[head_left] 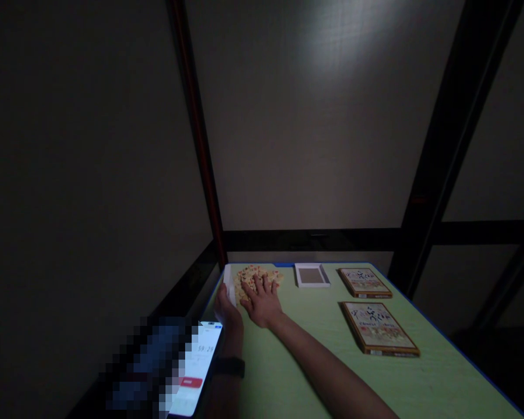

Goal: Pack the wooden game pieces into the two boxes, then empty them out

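Note:
A pile of small round wooden Chinese chess pieces [247, 278] with red and dark markings lies spread at the far left of the table. Over the pile, my right hand [264, 302] rests palm down, its fingers spread and touching the pieces. My left hand [227, 307] is at the table's left edge, curled against a white box part [229, 284] that stands on its side beside the pieces. Its fingers are partly hidden behind that white part, which seems to be gripped. A dark band [231, 366] circles my left wrist.
A shallow white box tray [313, 286] lies at the far edge. Two Chinese chess boxes, one farther [364, 282] and one nearer [379, 327], lie on the right of the green table [305, 323]. At lower left, a lit phone [196, 364] shows a timer. Walls [310, 174] stand close behind.

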Demonstrator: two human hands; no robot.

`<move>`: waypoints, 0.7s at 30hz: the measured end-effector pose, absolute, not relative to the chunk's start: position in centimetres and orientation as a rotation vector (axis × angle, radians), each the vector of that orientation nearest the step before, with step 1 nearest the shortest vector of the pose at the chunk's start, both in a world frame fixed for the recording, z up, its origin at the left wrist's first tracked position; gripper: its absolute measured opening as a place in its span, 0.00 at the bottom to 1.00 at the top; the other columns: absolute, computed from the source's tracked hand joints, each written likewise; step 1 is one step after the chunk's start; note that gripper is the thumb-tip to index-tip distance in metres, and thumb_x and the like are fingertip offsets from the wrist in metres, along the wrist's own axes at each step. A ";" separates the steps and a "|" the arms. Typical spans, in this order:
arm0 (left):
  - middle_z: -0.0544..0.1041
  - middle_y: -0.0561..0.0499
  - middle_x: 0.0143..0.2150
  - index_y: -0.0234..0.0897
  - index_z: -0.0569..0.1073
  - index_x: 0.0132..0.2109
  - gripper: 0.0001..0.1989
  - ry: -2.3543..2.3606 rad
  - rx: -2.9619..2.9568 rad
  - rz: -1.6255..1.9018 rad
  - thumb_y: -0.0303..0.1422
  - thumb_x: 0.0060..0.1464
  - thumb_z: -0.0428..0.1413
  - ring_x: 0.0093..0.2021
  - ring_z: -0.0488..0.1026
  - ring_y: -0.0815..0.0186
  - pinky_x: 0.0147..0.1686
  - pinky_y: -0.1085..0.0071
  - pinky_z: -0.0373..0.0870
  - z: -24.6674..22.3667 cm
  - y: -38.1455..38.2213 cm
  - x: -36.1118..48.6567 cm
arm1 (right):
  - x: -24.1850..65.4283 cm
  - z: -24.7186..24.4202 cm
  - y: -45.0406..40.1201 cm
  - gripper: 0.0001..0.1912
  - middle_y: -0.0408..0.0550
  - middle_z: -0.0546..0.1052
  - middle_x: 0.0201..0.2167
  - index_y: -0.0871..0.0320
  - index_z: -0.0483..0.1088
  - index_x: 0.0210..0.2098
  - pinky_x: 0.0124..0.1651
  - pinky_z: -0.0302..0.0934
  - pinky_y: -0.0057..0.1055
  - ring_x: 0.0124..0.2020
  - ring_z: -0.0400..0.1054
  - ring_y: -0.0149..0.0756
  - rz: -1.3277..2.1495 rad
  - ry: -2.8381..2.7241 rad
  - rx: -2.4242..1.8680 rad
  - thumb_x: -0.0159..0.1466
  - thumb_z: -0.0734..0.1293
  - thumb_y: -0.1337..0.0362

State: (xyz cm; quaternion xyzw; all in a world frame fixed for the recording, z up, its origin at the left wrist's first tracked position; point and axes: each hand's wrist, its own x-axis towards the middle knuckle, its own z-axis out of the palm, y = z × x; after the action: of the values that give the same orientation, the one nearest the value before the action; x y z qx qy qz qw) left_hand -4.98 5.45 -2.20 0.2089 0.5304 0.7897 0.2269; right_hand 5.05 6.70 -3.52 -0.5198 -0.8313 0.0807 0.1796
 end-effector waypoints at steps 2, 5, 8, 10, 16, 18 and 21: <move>0.80 0.44 0.46 0.33 0.76 0.48 0.18 1.458 0.544 2.172 0.39 0.56 0.52 0.53 0.73 0.55 0.57 0.61 0.68 -2.1 5.3 -5.0 | 5.2 -3.5 6.4 0.30 0.56 0.47 0.72 0.46 0.52 0.69 0.66 0.31 0.63 0.71 0.34 0.61 0.190 -2.337 -1.416 0.70 0.53 0.47; 0.77 0.44 0.52 0.34 0.75 0.51 0.19 1.440 0.660 2.191 0.37 0.57 0.50 0.56 0.72 0.57 0.59 0.62 0.66 -2.0 5.1 -4.9 | 5.5 -3.9 5.9 0.29 0.57 0.48 0.71 0.47 0.55 0.68 0.66 0.32 0.62 0.71 0.35 0.61 0.152 -2.334 -1.336 0.70 0.54 0.48; 0.74 0.43 0.58 0.35 0.73 0.54 0.20 1.389 0.808 2.202 0.37 0.57 0.50 0.60 0.68 0.56 0.62 0.61 0.62 -1.9 5.0 -4.7 | 5.6 -4.3 5.8 0.29 0.58 0.49 0.71 0.50 0.57 0.67 0.66 0.34 0.62 0.71 0.36 0.61 0.199 -2.343 -1.337 0.69 0.57 0.48; 0.72 0.42 0.60 0.36 0.72 0.55 0.21 1.312 0.818 2.206 0.37 0.57 0.50 0.62 0.65 0.55 0.63 0.60 0.59 -2.0 5.2 -4.6 | 5.7 -4.2 5.8 0.29 0.58 0.52 0.70 0.52 0.58 0.67 0.67 0.35 0.61 0.71 0.38 0.59 0.213 -2.310 -1.304 0.69 0.58 0.50; 0.74 0.43 0.58 0.38 0.71 0.55 0.23 0.749 0.534 1.955 0.42 0.57 0.50 0.58 0.71 0.54 0.57 0.58 0.68 -1.6 5.3 -3.1 | 6.9 -3.2 4.9 0.27 0.59 0.68 0.62 0.63 0.60 0.64 0.66 0.51 0.46 0.64 0.59 0.43 0.398 -1.825 -1.181 0.72 0.48 0.57; 0.77 0.43 0.53 0.37 0.73 0.53 0.22 0.602 0.496 1.782 0.44 0.57 0.50 0.54 0.73 0.54 0.54 0.57 0.70 -1.5 4.8 -1.9 | 8.0 -3.0 4.3 0.29 0.59 0.67 0.62 0.64 0.58 0.66 0.65 0.55 0.43 0.62 0.62 0.43 0.476 -1.688 -1.199 0.72 0.50 0.55; 0.78 0.41 0.51 0.36 0.74 0.52 0.22 0.508 0.598 1.625 0.45 0.56 0.53 0.53 0.74 0.54 0.54 0.58 0.71 -1.9 3.9 0.0 | 10.7 -3.1 3.7 0.31 0.62 0.66 0.63 0.67 0.55 0.66 0.64 0.55 0.43 0.62 0.62 0.46 0.493 -1.597 -1.266 0.69 0.53 0.56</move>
State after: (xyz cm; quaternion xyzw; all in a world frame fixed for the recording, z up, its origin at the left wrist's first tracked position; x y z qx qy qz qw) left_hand -0.02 3.89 -1.86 0.2600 0.2208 0.7066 0.6200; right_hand 10.71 3.72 -3.06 -0.5232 -0.6601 0.2039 0.4990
